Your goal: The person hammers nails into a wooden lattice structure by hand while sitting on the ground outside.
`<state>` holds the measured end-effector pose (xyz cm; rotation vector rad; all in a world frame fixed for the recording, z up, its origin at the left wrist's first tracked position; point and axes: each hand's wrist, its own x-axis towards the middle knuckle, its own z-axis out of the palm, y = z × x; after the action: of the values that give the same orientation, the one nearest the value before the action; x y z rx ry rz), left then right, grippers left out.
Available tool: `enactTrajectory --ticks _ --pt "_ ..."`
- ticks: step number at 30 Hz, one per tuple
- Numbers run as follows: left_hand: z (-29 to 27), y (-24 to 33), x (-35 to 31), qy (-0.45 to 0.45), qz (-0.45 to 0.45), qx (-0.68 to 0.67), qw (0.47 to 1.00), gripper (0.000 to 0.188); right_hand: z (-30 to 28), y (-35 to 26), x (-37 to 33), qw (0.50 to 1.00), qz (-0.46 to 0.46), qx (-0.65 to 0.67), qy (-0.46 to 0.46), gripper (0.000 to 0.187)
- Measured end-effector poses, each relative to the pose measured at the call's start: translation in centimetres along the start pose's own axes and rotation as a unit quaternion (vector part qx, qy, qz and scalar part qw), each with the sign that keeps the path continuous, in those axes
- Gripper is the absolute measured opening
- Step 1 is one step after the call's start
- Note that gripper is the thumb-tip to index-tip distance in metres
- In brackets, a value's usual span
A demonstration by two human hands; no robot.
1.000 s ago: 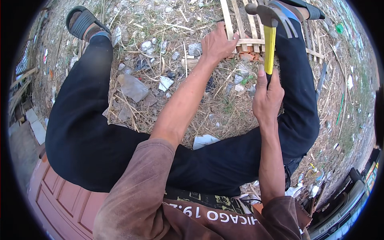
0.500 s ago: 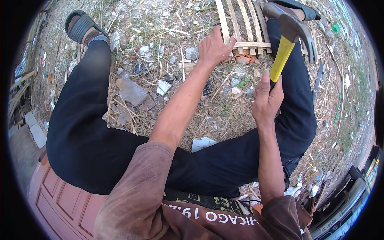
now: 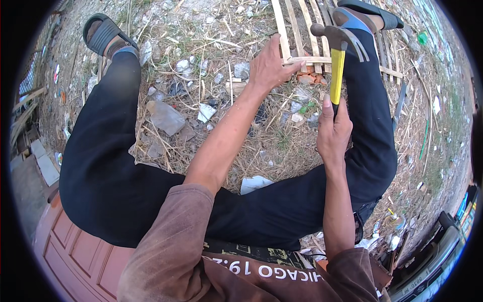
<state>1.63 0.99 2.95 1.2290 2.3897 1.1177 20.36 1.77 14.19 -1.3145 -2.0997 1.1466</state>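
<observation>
My right hand (image 3: 333, 128) grips the lower end of a claw hammer (image 3: 337, 73) with a yellow and black handle. The hammer stands upright, its metal head over the right part of a frame of thin wooden slats. My left hand (image 3: 269, 66) is open beside that frame, thumb stretched toward the end of a cross slat (image 3: 314, 59); I cannot tell whether it touches. Several long slats (image 3: 279, 25) run away from me above the cross slat. Broken orange brick (image 3: 308, 79) lies beneath the cross slat. The hammer hides part of the frame.
My legs in black trousers (image 3: 100, 151) spread on both sides, and my right sandalled foot (image 3: 375, 15) is by the slats. Stones (image 3: 167, 117), dry grass and litter cover the ground. A reddish panelled door (image 3: 83, 251) lies at lower left. A vehicle (image 3: 427, 267) is at lower right.
The hammer has swung left and lower, its head now nearer the slats. My left hand has loosened from the cross slat's end, its fingers spreading. The cross slat's left end has shifted left.
</observation>
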Motion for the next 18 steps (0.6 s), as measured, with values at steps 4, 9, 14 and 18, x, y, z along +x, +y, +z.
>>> enactTrajectory --ticks 4,9,14,18 --pt "-0.1 -2.0 -1.7 0.043 0.082 -0.030 0.995 0.059 0.4 1.8 -0.5 0.996 0.016 -0.081 -0.037 0.024" --pt "-1.5 -3.1 -3.1 0.082 -0.034 -0.073 0.993 0.021 0.0 0.6 -0.6 0.991 0.000 -0.115 -0.065 0.024" --pt "-1.7 -3.2 -2.8 0.077 0.027 0.032 0.996 0.029 -1.4 -2.6 -0.7 1.000 -0.019 0.000 -0.012 0.024" --pt "-1.4 -3.3 -3.4 0.037 0.007 0.041 0.998 0.027 1.0 1.1 -1.2 0.994 -0.061 -0.093 -0.009 0.020"
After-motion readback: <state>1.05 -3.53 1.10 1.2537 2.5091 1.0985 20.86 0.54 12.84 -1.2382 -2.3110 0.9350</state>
